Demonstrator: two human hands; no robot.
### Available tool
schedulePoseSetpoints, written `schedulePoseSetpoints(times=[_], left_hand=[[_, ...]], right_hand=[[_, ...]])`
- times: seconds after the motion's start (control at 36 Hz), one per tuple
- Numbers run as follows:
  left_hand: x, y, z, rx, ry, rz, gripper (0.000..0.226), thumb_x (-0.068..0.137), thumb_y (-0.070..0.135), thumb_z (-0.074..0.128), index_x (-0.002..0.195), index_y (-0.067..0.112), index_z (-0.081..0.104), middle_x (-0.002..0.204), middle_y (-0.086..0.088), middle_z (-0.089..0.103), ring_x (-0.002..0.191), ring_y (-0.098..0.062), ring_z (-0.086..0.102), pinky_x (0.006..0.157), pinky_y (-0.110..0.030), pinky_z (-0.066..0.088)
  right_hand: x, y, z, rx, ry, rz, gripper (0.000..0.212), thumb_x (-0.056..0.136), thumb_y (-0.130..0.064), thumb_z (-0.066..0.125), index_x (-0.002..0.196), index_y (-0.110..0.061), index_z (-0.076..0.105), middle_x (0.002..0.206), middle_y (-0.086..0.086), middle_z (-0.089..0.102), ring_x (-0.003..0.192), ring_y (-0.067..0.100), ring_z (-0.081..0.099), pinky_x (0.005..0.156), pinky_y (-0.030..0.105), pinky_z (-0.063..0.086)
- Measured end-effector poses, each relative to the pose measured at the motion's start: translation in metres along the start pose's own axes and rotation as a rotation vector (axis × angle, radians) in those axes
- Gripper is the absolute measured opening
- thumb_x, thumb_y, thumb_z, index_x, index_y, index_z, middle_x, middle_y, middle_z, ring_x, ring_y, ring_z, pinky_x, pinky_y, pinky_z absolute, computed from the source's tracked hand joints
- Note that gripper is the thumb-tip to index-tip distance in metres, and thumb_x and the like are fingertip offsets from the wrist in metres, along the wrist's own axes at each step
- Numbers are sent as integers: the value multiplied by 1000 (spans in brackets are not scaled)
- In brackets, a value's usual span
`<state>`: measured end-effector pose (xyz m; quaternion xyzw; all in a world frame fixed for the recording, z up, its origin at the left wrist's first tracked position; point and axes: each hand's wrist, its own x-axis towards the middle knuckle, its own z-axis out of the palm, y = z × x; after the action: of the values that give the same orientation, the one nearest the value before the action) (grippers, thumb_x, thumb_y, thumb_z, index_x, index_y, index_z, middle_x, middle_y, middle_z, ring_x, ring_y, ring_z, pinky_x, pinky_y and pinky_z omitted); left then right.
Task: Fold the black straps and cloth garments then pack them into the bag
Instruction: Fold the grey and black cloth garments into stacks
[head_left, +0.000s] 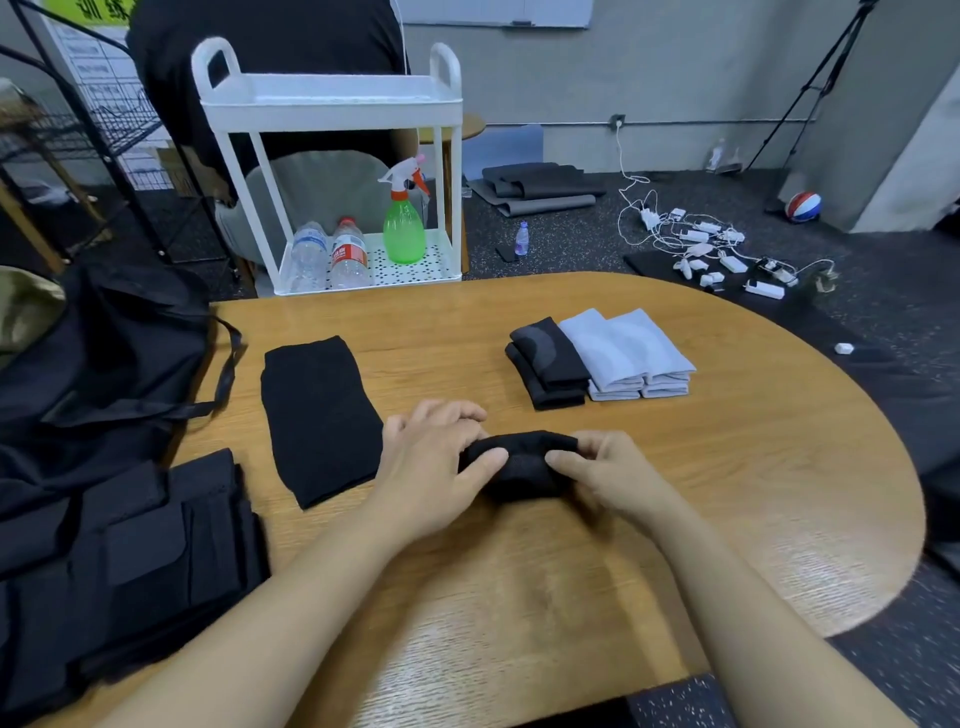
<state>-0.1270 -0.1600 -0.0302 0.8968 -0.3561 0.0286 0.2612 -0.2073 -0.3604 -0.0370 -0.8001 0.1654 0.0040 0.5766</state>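
At the far left the open black bag (104, 353) slumps over the edge of the wooden table (727, 493), and near it lies a flat stack of black straps (130, 561). Right of these, a black cloth (319, 415) lies flat, its long axis running near to far. The left hand (431, 467) and right hand (613, 475) both pinch 1 small black bundle (519, 460) at mid-table, fingers curled over its ends. The bundle's long axis runs left to right between the 2 grips, and the bag lies well to its left, so the left hand seems nearer for packing. Farther right sit folded black pieces (550, 364) touching folded grey cloths (628, 353), soft and matte.
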Motion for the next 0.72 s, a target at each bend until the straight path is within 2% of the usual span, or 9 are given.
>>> schedulePoseSetpoints(times=[0.06,0.11,0.14,0.25,0.31,0.36,0.44,0.58,0.72], left_hand=[[-2,-3,-1,-37,-83,-17,25,98,49,47,88,29,60,101,27,57,107,-1,47,98,-30,17],[-5,-5,0,-121,-136,-84,26,98,48,46,88,28,59,66,18,54,74,-5,51,103,-32,24],[-6,-5,1,-144,-134,-109,26,99,48,46,86,28,57,60,14,51,65,-7,49,102,-32,26],[-7,-4,8,-191,-99,-214,26,98,49,46,88,29,58,75,10,63,71,-7,55,85,-35,38],[-7,-4,13,-224,-90,-274,25,97,50,47,87,30,59,77,10,64,75,-9,58,79,-35,41],[-6,-3,18,-246,-70,-330,27,97,52,47,85,30,59,75,8,65,73,-12,59,76,-36,44],[-4,-2,23,-218,-17,-402,29,97,53,47,83,30,58,69,8,63,71,-11,58,88,-36,39],[-10,4,33,-89,83,-468,31,97,55,44,85,31,59,63,9,59,69,-8,56,94,-32,29],[-23,7,42,-21,160,-467,32,96,55,45,91,28,61,59,8,58,70,-8,57,85,-26,16]], right_hand=[[0,4,-1,10,5,3,16,93,-9,61,85,-16,73,72,-9,71,66,1,63,64,17,47],[-1,7,-2,21,8,14,16,93,-10,62,86,-16,74,77,-6,73,73,5,66,70,20,49],[-1,7,-1,31,10,19,16,94,-11,61,85,-16,74,77,-7,73,73,5,66,69,20,49],[3,7,4,-7,59,25,20,93,-22,62,85,-9,74,77,-3,73,72,8,63,70,28,52],[5,7,7,-59,110,21,46,82,-46,62,88,-1,69,80,9,72,73,13,59,79,44,54],[8,12,10,-106,153,28,63,72,-59,55,89,2,63,77,16,67,70,15,54,81,49,53],[10,12,15,-145,213,61,43,87,-45,59,82,-2,63,66,0,57,65,14,50,71,41,49],[11,16,23,-238,322,99,36,93,-38,59,68,-12,60,60,-2,57,62,18,52,66,34,45],[7,14,30,-368,388,113,36,95,-41,56,68,-19,57,60,-5,56,64,17,54,59,30,40]])
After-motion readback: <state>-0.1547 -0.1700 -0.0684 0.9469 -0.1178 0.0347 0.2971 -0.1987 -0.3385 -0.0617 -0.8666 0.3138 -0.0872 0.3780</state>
